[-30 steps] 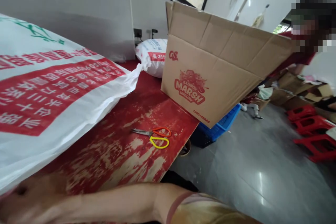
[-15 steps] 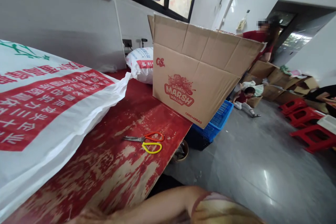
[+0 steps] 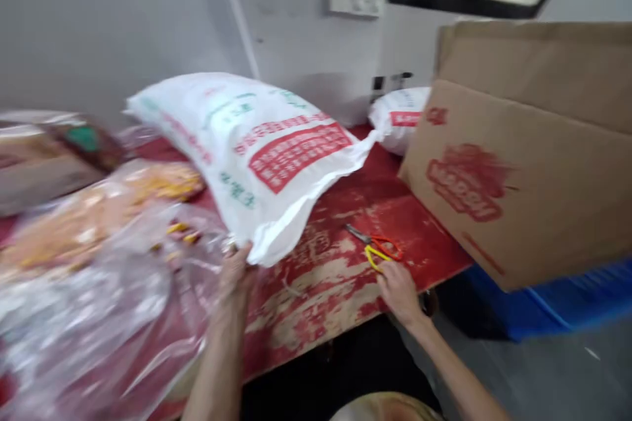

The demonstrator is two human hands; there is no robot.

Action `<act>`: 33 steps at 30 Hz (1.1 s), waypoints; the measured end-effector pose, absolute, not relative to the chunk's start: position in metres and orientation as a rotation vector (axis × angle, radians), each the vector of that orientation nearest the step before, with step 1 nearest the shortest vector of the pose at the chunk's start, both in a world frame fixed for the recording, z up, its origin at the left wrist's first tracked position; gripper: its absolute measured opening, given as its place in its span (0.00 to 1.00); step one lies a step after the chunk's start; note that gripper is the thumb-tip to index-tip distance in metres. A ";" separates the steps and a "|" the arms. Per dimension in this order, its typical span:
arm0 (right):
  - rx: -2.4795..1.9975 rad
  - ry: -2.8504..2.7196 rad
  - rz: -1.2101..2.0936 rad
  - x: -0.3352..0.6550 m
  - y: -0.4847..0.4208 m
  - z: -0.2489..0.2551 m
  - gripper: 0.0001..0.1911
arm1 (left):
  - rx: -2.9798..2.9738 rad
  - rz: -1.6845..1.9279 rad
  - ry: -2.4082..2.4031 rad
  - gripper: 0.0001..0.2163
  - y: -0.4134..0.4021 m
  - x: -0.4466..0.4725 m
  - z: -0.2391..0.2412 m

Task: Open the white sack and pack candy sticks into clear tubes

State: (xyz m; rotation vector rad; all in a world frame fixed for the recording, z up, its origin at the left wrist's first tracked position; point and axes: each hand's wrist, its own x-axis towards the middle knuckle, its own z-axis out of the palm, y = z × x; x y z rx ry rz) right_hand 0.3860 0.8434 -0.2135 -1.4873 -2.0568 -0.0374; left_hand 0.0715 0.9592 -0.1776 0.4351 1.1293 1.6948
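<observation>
A full white woven sack (image 3: 217, 112) with red and green printing lies on the worn red tabletop (image 3: 340, 276). My left hand (image 3: 237, 266) is closed on the sack's near corner, where its loose white edge hangs. To the right, my right hand (image 3: 399, 289) has its fingers closed at the yellow handle of the scissors (image 3: 378, 247). The scissors' other handle is orange, and their slightly parted blades point left, resting on or just over the table. Motion blurs the fingers a little.
On the left, clear plastic sheeting (image 3: 148, 289) lies by a heap of orange and yellow pieces (image 3: 108, 210). A large cardboard box (image 3: 538, 158) stands at the right, above a blue crate (image 3: 557, 309). Behind the first sack sits another white sack (image 3: 399, 115).
My view has swung left, bringing both hands and the plastic sheeting into sight. My right hand has come to the scissors, which lay untouched before. My left hand now grips the sack's corner.
</observation>
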 end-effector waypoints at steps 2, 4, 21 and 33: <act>-1.604 -1.979 -0.096 0.404 0.854 -0.230 0.14 | 0.351 1.715 1.098 0.18 0.952 0.056 -0.185; -1.728 -2.010 -0.184 0.414 0.863 -0.244 0.15 | 0.346 1.742 1.040 0.21 0.952 0.055 -0.191; -1.816 -2.582 0.088 0.447 0.933 -0.262 0.19 | 0.475 1.741 0.985 0.26 0.940 0.058 -0.196; -2.281 -2.379 0.524 0.425 0.914 -0.218 0.27 | 0.335 1.766 0.952 0.21 0.941 0.060 -0.191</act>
